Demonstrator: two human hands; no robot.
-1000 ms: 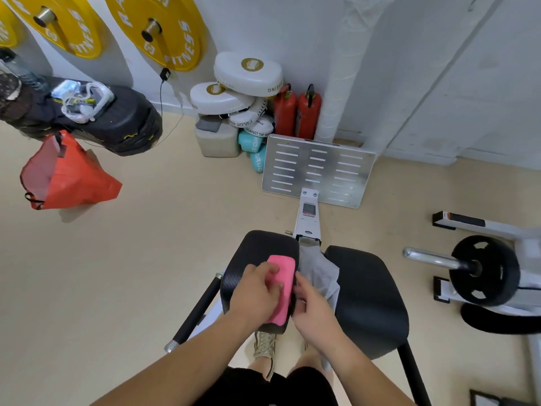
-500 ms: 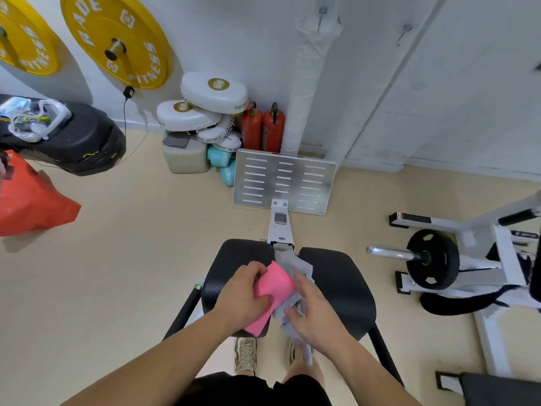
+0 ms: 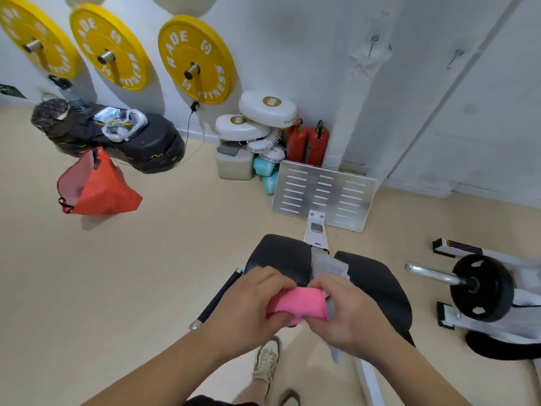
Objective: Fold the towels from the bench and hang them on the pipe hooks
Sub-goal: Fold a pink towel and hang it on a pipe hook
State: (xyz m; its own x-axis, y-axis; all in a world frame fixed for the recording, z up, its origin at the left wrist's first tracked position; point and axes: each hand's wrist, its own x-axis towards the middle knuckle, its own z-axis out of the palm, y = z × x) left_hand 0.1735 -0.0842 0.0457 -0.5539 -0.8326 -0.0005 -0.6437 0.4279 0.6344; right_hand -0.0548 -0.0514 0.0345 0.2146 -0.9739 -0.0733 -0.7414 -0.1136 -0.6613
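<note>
A folded pink towel is held between both hands, lifted just above the black padded bench. My left hand grips its left end and my right hand grips its right end. A grey towel lies in the gap between the two bench pads, partly hidden under my right hand, with a corner hanging below the hand. The white wrapped pipe runs up the wall behind the bench, with a hook near its top. A second hook is on the wall to the right.
A metal footplate stands beyond the bench. Red extinguishers, white pads and jugs crowd the wall base. Yellow weight plates hang on the wall. A red bag and black bag lie left; a barbell rack stands right.
The pink towel has been turned from upright to lying crosswise between both hands and lifted off the pad. The camera has swung to the left and tilted up.
</note>
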